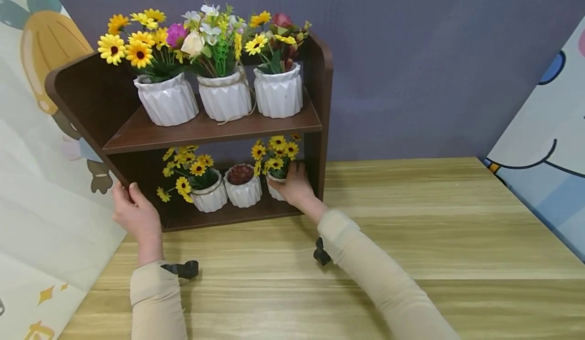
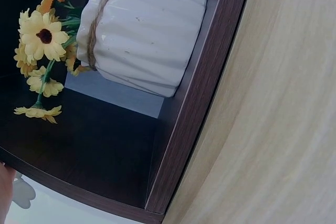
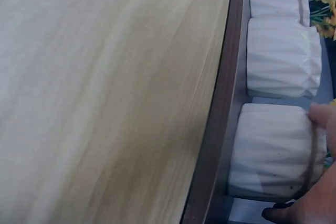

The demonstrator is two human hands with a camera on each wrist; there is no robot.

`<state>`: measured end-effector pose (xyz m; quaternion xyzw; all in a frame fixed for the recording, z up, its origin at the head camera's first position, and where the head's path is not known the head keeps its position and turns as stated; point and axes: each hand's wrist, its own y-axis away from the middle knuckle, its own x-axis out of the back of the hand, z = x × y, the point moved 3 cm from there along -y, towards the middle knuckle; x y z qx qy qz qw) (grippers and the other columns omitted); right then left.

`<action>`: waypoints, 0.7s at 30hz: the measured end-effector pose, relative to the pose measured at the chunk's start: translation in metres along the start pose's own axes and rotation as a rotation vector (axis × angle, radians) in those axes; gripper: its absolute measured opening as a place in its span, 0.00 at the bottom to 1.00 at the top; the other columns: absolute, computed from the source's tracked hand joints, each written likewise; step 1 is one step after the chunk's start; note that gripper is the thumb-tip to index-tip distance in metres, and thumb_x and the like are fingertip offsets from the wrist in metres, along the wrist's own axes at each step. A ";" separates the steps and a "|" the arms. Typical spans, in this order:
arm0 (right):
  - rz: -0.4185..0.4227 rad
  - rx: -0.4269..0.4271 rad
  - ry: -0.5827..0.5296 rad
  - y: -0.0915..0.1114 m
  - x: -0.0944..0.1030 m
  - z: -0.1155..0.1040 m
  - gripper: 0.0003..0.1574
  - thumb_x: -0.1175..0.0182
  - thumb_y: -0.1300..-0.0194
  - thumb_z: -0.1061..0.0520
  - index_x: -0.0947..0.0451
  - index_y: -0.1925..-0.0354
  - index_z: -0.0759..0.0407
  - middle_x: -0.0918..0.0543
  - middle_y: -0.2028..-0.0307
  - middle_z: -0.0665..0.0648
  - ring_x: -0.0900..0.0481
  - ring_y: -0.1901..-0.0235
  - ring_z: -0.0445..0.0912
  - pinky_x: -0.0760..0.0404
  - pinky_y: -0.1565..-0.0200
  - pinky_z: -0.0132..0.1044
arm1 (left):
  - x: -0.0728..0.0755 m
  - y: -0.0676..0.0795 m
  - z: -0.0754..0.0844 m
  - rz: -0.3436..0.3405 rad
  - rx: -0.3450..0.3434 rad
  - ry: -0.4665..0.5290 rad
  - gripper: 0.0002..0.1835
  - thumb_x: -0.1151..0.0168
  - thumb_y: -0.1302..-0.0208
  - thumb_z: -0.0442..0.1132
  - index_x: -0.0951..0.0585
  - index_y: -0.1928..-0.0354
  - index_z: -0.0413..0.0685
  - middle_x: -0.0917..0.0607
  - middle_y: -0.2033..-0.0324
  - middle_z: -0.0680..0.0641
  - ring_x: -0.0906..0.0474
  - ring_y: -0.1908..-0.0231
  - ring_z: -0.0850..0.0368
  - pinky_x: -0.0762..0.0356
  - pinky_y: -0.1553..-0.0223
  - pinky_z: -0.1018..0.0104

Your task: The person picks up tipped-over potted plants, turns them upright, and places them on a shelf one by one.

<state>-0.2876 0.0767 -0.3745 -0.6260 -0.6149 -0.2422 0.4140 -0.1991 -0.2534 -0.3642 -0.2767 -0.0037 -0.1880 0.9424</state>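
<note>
A dark brown two-tier shelf [image 1: 215, 139] stands on the table, holding white ribbed flowerpots. On its lower tier, my right hand [image 1: 297, 188] grips the rightmost flowerpot [image 3: 275, 153] near the rim, thumb and fingers on opposite sides. Yellow flowers [image 1: 276, 155] rise from that pot, and the hand hides part of it. Beside it sit a pot with a dark red succulent [image 1: 240, 174] and, further left, a pot [image 1: 210, 198] of yellow flowers tied with twine. My left hand [image 1: 139, 215] holds the front edge of the shelf's left side panel [image 2: 79, 195].
Three more pots with mixed flowers stand on the upper tier: a left pot [image 1: 168, 100], a twine-tied middle pot [image 1: 225, 96] and a right pot [image 1: 280, 91]. The wood-grain table [image 1: 411, 228] extends forward and right. A grey-blue wall [image 1: 411, 66] rises behind.
</note>
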 end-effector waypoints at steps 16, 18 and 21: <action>-0.071 0.068 -0.044 0.025 0.018 0.004 0.44 0.44 0.39 0.47 0.49 0.34 0.65 0.46 0.37 0.69 0.36 0.42 0.59 0.29 0.47 0.47 | -0.004 0.003 0.006 0.002 0.065 0.034 0.17 0.55 0.33 0.47 0.24 0.50 0.49 0.19 0.57 0.47 0.31 0.66 0.69 0.36 0.61 0.75; -0.080 0.077 -0.051 0.027 0.019 0.004 0.44 0.44 0.39 0.47 0.48 0.34 0.65 0.45 0.37 0.69 0.35 0.43 0.59 0.29 0.47 0.47 | -0.004 0.003 0.007 0.006 0.066 0.025 0.17 0.55 0.33 0.48 0.24 0.50 0.48 0.19 0.57 0.47 0.32 0.66 0.68 0.36 0.61 0.75; -0.086 0.101 -0.053 0.032 0.022 0.005 0.43 0.44 0.39 0.47 0.47 0.34 0.66 0.44 0.37 0.70 0.35 0.42 0.59 0.30 0.46 0.48 | -0.004 0.003 0.008 0.008 0.074 0.009 0.17 0.55 0.33 0.48 0.23 0.50 0.50 0.18 0.58 0.47 0.32 0.66 0.69 0.36 0.62 0.75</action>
